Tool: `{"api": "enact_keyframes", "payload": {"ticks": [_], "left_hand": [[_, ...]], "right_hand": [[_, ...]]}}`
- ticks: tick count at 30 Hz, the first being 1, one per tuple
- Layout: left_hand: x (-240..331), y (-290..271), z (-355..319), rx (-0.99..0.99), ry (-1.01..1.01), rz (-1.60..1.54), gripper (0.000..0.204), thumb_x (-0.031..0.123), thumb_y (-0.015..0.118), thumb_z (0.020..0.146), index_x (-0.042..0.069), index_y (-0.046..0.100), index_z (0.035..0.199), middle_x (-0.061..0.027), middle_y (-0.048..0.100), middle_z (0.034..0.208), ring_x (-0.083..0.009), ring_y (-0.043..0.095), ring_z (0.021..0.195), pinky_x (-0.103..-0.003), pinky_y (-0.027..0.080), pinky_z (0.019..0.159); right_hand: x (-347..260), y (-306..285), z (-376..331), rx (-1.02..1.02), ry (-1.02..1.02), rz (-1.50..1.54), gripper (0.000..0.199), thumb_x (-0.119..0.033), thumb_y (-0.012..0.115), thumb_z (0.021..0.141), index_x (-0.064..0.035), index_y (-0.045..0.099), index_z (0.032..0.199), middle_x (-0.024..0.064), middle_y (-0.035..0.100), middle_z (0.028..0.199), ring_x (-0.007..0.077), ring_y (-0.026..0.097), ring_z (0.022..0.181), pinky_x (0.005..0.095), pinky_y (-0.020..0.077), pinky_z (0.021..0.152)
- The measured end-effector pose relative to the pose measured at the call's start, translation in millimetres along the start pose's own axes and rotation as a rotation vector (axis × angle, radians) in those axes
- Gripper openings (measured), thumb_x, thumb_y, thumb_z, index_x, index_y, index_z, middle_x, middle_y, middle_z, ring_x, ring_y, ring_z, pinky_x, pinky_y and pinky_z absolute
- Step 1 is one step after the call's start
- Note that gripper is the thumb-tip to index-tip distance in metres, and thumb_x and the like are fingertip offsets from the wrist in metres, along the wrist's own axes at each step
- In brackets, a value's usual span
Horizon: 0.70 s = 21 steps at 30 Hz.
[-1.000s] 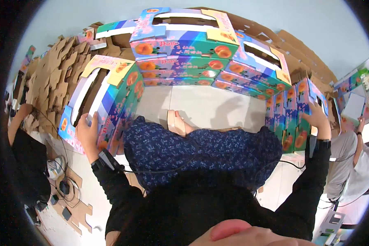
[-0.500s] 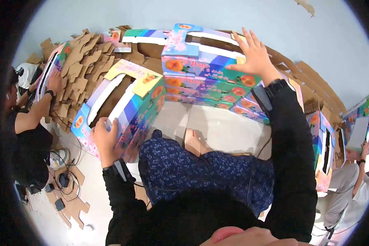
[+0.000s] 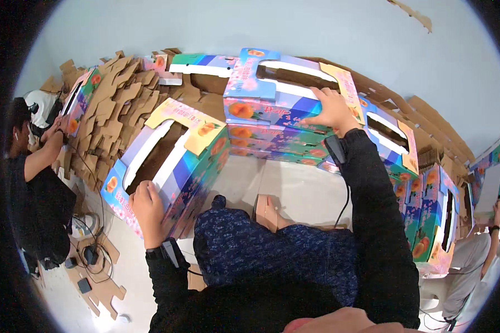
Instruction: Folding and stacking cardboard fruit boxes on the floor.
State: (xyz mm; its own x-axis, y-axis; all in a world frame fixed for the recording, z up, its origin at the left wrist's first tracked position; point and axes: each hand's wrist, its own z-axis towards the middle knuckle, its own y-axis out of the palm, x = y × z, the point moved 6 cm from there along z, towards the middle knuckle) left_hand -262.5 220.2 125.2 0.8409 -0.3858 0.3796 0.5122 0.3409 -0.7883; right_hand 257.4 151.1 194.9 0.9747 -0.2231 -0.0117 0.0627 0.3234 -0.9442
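A colourful fruit-printed cardboard box [image 3: 197, 166] with a long slot in its top stands at the left on a stack. My left hand [image 3: 148, 210] is closed over this box's near edge, fingertips curled at the white flap by the slot. Ahead, a similar cardboard box [image 3: 294, 105] tops another stack. My right hand [image 3: 336, 111] grips its near edge, fingers on the top flap beside the slot and thumb against the printed front. The inside of both boxes is dark and mostly hidden.
Flattened brown cardboard [image 3: 116, 89] is piled at the left and along the wall. More printed boxes [image 3: 441, 211] stand at the right. A co-worker [image 3: 39, 183] at the left handles a box; another person's arm [image 3: 493, 222] shows at the far right. Cables [image 3: 97, 250] lie on the floor.
My right hand has come down from spread fingers to grip the far box's near edge, moving nearer to me. My left hand's fingers have curled over the left box's edge. The view has shifted slightly.
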Motion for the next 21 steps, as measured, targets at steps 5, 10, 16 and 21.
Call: {"api": "enact_keyframes", "payload": {"ticks": [5,10,16,21], "left_hand": [[1,0,1,0.001,0.012,0.025,0.023,0.020,0.041,0.094,0.005,0.058,0.093,-0.0138,0.063,0.088,-0.0329,0.058,0.085,-0.042,0.037,0.084],[-9,14,0,-0.032,0.009,0.040,0.024,0.021,0.042,0.093,0.005,0.059,0.094,-0.0135,0.064,0.090,-0.0332,0.058,0.088,-0.042,0.037,0.084],[-6,4,-1,-0.059,-0.018,-0.002,0.023,0.019,0.043,0.093,0.004,0.060,0.095,-0.0145,0.064,0.093,-0.0318,0.058,0.089,-0.041,0.037,0.086],[-4,6,-2,-0.058,-0.033,-0.012,0.023,0.020,0.043,0.093,0.004,0.060,0.096,-0.0147,0.064,0.092,-0.0319,0.058,0.089,-0.041,0.037,0.087]], "right_hand": [[-5,-16,-1,0.046,-0.029,-0.031,0.104,-0.065,0.078,0.046,-0.0065,0.052,0.127,0.0173,0.053,0.112,0.0356,0.049,0.107,0.0459,0.0388,0.093],[-5,-59,-13,0.086,-0.107,-0.119,0.099,-0.061,0.080,0.046,-0.0053,0.052,0.124,0.0174,0.052,0.109,0.0349,0.048,0.106,0.0473,0.0382,0.092],[53,-130,-71,0.183,-0.204,-0.131,0.100,-0.055,0.083,0.046,-0.0062,0.049,0.126,0.0210,0.050,0.117,0.0387,0.046,0.112,0.0473,0.0364,0.097],[119,-176,-136,0.071,0.071,-0.098,0.097,-0.037,0.088,0.043,-0.0060,0.049,0.127,0.0188,0.049,0.118,0.0379,0.045,0.114,0.0447,0.0374,0.098]]}}
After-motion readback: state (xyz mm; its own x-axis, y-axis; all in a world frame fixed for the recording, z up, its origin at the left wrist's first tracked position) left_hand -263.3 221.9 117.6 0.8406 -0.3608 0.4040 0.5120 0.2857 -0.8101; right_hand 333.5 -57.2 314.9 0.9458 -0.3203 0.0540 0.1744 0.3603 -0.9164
